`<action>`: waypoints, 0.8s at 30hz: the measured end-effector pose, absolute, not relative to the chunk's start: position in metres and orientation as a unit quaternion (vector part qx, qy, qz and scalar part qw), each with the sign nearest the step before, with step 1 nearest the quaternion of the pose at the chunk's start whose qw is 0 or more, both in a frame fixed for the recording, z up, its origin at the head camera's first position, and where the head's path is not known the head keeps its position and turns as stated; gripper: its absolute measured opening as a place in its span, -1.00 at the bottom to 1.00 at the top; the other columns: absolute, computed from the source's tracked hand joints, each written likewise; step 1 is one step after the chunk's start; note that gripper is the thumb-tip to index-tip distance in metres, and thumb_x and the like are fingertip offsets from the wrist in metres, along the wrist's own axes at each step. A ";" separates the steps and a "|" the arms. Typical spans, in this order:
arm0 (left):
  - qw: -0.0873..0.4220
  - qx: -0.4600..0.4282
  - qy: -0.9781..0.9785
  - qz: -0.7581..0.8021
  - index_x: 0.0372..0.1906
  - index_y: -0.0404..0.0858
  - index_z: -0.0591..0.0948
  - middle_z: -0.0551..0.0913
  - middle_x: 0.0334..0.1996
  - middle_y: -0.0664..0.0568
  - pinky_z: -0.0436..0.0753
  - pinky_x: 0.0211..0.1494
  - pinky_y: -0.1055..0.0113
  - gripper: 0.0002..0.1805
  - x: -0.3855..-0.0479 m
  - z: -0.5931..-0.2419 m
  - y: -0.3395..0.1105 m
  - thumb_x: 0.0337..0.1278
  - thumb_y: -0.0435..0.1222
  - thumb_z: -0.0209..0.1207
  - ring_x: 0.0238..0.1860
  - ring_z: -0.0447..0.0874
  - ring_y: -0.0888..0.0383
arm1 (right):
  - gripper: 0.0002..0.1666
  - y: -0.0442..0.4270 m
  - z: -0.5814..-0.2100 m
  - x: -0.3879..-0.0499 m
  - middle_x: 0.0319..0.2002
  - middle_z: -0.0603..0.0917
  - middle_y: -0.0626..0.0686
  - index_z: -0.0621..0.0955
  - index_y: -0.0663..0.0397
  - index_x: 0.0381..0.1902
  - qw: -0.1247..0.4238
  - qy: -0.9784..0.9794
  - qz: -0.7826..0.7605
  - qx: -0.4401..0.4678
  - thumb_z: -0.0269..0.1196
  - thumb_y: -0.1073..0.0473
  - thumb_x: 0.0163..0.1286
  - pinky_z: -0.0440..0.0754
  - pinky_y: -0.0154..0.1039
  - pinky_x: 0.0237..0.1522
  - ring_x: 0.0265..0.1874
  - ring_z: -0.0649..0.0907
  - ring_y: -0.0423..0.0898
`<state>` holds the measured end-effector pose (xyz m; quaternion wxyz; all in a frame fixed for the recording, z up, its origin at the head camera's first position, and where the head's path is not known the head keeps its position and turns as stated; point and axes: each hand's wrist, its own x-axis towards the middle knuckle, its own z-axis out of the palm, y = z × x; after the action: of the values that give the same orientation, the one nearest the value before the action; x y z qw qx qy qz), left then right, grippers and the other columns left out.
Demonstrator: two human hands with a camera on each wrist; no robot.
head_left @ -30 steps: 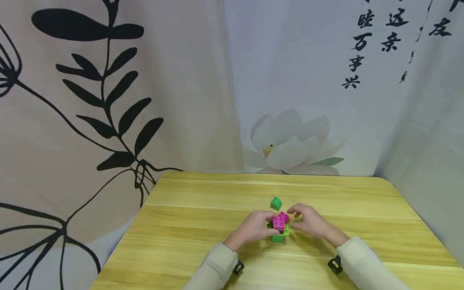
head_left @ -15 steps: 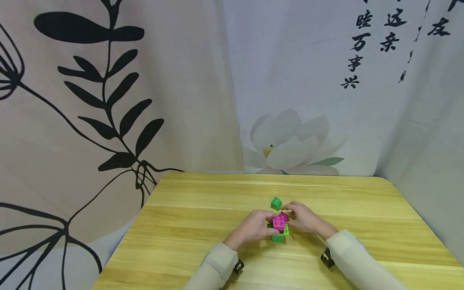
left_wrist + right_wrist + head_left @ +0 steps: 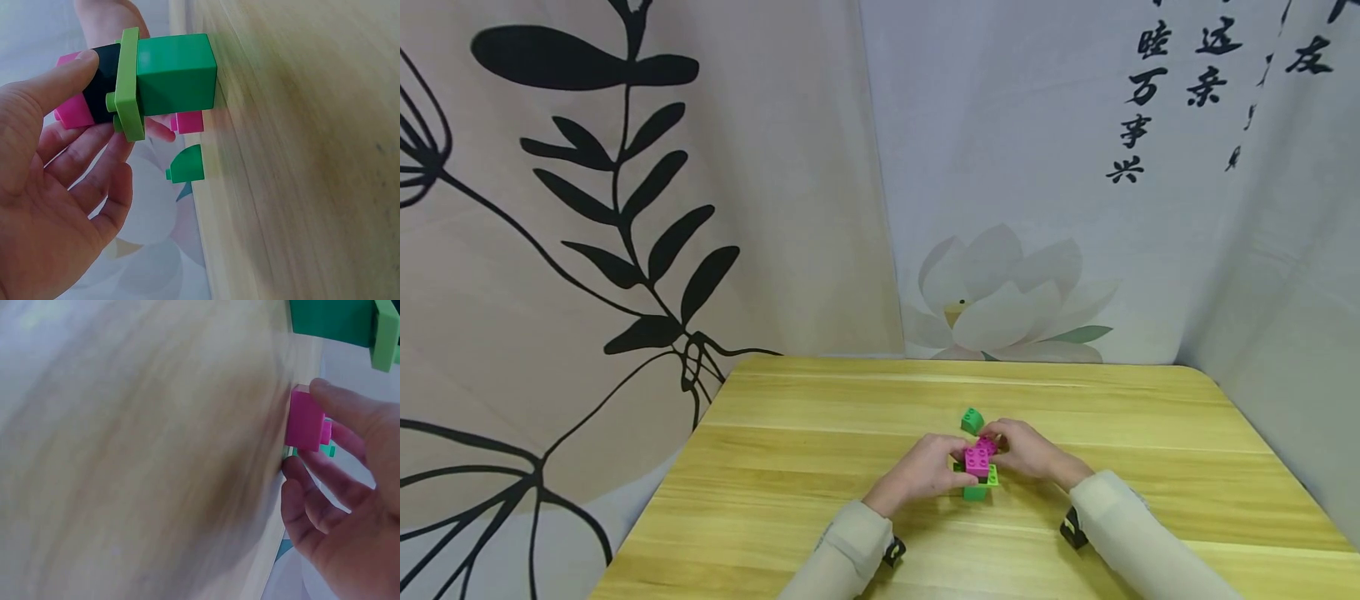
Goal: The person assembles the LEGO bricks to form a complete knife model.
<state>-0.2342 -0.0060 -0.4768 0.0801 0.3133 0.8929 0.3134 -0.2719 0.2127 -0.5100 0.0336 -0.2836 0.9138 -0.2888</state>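
Observation:
My left hand (image 3: 923, 468) grips a stack of building bricks between thumb and fingers, near its top. From the top, the stack has a pink brick (image 3: 75, 115), a black brick (image 3: 107, 72), a lime-green plate (image 3: 129, 84) and a larger green brick (image 3: 178, 75). Whether its base touches the table, I cannot tell. Just behind and right of it, my right hand (image 3: 1028, 450) pinches a loose pink brick (image 3: 305, 420) by its sides, low at the tabletop. The thumb is on one side and fingertips on the other. Its studs face up.
A green brick with a curved side (image 3: 972, 421) lies behind the loose pink brick, close to the right fingertips. The wooden table (image 3: 820, 425) extends to a printed cloth backdrop (image 3: 805, 208). Each wrist wears a black strap-like device (image 3: 1072, 529).
My right hand has moved left to the loose pink brick, and its thumb and fingers have closed on it. The left hand and the stack stay in place.

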 end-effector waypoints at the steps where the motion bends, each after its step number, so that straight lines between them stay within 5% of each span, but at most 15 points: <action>1: 0.080 0.313 0.893 0.314 -0.18 -0.01 0.62 0.60 -0.34 0.35 0.49 -0.22 0.51 -0.73 -0.234 -0.477 -0.006 -0.01 -0.10 0.36 -0.28 0.53 0.44 | -0.60 0.213 -0.510 -0.273 -0.21 0.61 -0.06 0.59 0.18 -0.03 0.037 0.914 -0.292 -0.281 0.38 0.28 0.15 0.59 -0.21 -0.19 -0.25 0.58 -0.14; 24: 0.076 0.303 0.891 0.328 -0.22 0.00 0.60 0.59 -0.36 0.35 0.49 -0.24 0.49 -0.76 -0.237 -0.481 -0.003 -0.01 -0.11 0.37 -0.31 0.52 0.42 | -0.57 0.223 -0.506 -0.274 -0.18 0.64 -0.01 0.58 0.24 0.02 0.029 0.908 -0.332 -0.256 0.36 0.29 0.16 0.61 -0.14 -0.18 -0.22 0.62 -0.07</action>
<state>-0.2370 -0.0031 -0.4810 0.0759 0.3034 0.8914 0.3281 -0.2741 0.2229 -0.5061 0.0288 -0.2556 0.9075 -0.3321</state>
